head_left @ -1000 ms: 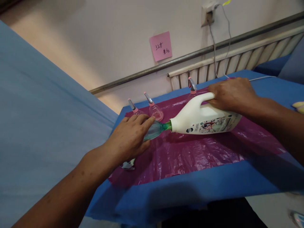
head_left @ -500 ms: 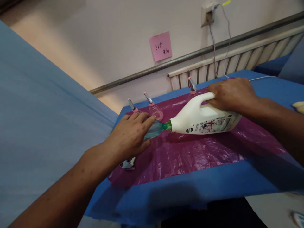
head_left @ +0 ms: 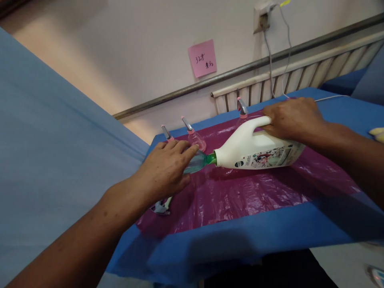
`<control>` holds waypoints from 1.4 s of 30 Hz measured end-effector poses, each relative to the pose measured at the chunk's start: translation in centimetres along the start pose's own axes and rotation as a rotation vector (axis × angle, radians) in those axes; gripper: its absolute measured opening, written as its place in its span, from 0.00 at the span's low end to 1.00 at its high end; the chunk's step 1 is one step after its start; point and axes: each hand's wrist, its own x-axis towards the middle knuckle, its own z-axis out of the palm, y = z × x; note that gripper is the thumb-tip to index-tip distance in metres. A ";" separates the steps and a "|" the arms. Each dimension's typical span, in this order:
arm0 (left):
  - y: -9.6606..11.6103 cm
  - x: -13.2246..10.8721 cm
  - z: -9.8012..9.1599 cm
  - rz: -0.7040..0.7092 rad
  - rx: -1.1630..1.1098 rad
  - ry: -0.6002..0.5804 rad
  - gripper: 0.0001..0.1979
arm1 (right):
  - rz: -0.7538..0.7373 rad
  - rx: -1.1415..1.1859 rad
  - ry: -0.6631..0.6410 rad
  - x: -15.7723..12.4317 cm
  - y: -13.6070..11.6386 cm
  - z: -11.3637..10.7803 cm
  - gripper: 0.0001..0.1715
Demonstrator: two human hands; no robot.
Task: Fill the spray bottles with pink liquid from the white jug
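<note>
My right hand [head_left: 289,118] grips the handle of a white detergent jug [head_left: 258,154], which is tipped on its side with its mouth facing left. Fingers of my left hand [head_left: 168,168] wrap round a clear greenish bottle [head_left: 196,162], hiding much of its body. The bottle's green neck [head_left: 211,159] meets the jug's mouth; whether one sits inside the other I cannot tell. Behind them stand a pink-collared spray bottle [head_left: 195,138], another spray bottle with a grey trigger [head_left: 167,133] partly behind my left hand, and a third spray bottle [head_left: 243,110] behind the jug.
Purple plastic sheeting [head_left: 222,200] covers part of the blue table [head_left: 228,228]. A grey and pale green piece [head_left: 162,207] lies below my left wrist. A blue curtain [head_left: 60,140] hangs at left; a radiator [head_left: 294,78], a socket [head_left: 262,18] and cables are at the back.
Almost nothing differs. My left hand and the bottle have shifted very slightly to the right; the jug and my right hand stay in place.
</note>
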 end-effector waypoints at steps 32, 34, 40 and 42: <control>0.2 1.2 -1.3 0.046 0.150 0.028 0.39 | 0.011 0.002 0.010 0.2 0.0 -0.1 0.31; 0.3 1.3 -1.4 0.057 0.167 0.038 0.38 | 0.017 0.017 0.007 0.2 0.1 0.0 0.31; 0.7 1.4 -1.5 0.116 0.207 0.113 0.35 | 0.006 0.166 0.030 0.3 0.7 0.5 0.28; 0.9 1.5 -1.7 0.125 0.216 0.125 0.33 | 0.000 0.118 0.029 0.3 0.7 0.5 0.30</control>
